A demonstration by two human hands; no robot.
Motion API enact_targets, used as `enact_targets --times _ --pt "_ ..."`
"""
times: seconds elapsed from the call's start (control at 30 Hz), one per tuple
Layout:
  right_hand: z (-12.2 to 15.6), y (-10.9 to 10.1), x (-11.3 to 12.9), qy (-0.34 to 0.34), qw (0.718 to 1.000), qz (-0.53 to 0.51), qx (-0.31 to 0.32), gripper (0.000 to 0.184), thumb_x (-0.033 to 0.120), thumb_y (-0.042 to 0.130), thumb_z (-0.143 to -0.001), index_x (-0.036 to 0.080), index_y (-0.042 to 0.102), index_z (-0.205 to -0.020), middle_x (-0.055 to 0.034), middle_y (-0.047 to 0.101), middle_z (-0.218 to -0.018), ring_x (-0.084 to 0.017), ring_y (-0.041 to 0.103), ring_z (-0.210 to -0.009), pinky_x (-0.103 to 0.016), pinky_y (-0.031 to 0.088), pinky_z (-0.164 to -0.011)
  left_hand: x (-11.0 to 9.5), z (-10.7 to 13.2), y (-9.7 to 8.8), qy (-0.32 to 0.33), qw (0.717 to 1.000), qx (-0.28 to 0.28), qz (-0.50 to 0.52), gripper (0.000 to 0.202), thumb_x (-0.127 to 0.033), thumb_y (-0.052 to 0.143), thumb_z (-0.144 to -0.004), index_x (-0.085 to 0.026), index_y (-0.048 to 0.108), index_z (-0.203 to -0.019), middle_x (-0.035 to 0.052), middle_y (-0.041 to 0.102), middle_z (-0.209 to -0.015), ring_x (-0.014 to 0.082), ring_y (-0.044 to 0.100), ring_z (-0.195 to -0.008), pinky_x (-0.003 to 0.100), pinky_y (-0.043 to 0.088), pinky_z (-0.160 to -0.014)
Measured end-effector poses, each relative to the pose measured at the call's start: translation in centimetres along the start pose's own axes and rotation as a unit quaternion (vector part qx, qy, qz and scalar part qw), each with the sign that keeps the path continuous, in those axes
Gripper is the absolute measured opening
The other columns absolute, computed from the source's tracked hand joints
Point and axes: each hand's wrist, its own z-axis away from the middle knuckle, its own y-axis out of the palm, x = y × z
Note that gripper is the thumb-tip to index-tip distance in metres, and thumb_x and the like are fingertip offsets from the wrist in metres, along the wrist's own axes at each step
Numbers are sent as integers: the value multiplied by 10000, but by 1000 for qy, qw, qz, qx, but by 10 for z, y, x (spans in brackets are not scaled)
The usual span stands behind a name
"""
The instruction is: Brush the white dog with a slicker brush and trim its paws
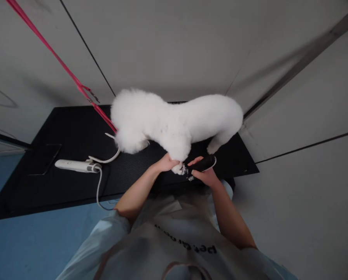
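Note:
A fluffy white dog [170, 116] stands sideways on a black grooming table [74, 186], its head at the left. My left hand [165, 163] is closed around one of its front legs, just above the paw [179, 168]. Black hair clippers [203, 163] rest in the grip of my right hand [206, 175], their front end close to that paw. Whether the blade touches the fur I cannot tell. Small tufts of cut white fur [190, 178] lie by the clipper's tip.
A white corded device [76, 166] lies on the table at the left, its cord hanging over the front edge. A dark flat rectangle [44, 158] is farther left. A pink leash [71, 74] slants down to the dog's neck. Grey wall panels [174, 46] stand behind.

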Motion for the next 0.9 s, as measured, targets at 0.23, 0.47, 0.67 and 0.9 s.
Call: enact_targets --times 0.23,0.47,0.67,0.9 --pt "-10 -6 -43 33 986 -141 -78 205 228 733 -638 201 604 -796 2 699 -753 -167 642 -738 -329 528 -760 -9 0 -7 7 1000 17 4 307 -423 686 -707 -123 637 -740 75 673 -718 190 630 -684 309 533 -685" --pt "-66 -97 -90 108 811 -433 -377 106 288 584 -709 222 500 -706 69 610 -600 -120 624 -574 -240 537 -544 -6 -16 -47 8 989 -60 -137 296 -430 645 -713 -145 631 -792 120 701 -848 267 662 -860 421 533 -840" --pt "-91 -103 -89 169 831 -464 -256 142 253 564 -686 174 609 -795 -62 708 -767 -230 682 -699 -388 579 -627 31 -31 -71 10 947 -168 -275 363 -389 625 -718 -181 614 -1016 157 621 -1210 326 430 -1312 509 276 -1135" --pt "-49 -62 -80 101 847 -474 -217 180 328 693 -602 212 561 -638 -41 674 -702 -305 692 -892 -476 533 -844 37 3 30 -48 921 -337 -191 300 -364 480 -853 -143 622 -1000 153 638 -1045 292 594 -1052 486 453 -968"
